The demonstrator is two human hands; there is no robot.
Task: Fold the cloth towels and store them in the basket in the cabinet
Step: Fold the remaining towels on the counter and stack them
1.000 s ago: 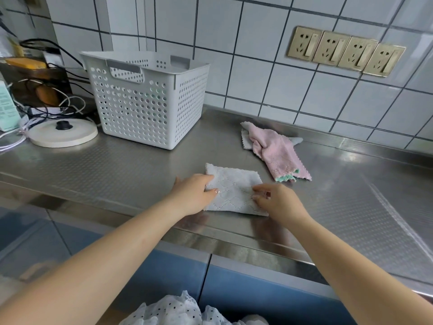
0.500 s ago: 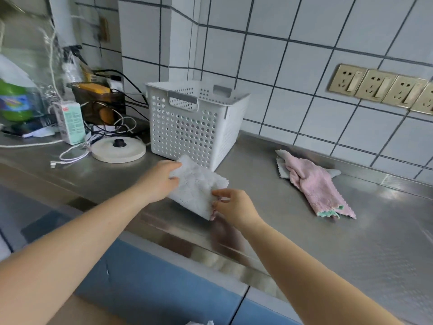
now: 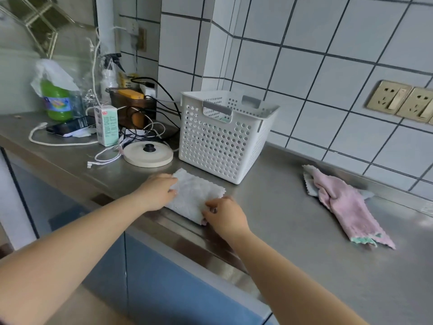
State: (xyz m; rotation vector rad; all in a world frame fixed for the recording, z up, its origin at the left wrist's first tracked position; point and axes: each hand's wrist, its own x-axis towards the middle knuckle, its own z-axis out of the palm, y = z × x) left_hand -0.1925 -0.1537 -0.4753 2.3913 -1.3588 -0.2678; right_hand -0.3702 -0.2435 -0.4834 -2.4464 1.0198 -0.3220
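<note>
The left hand (image 3: 159,192) grips the far-left edge of the folded white towel (image 3: 195,198), fingers curled over it, while the right hand (image 3: 226,215) pinches its near-right corner. Between the two grips the towel lies flat at the front edge of the steel desk (image 3: 281,219), its long axis running diagonally from far left to near right. Just beyond the grips stands the white perforated basket (image 3: 222,141); well to the right of them a pink towel (image 3: 349,207) lies crumpled.

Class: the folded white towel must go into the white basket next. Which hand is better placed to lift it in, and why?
Probably the left hand: it holds the white towel at the edge nearest the basket. The right hand holds the near corner, farther away.
</note>
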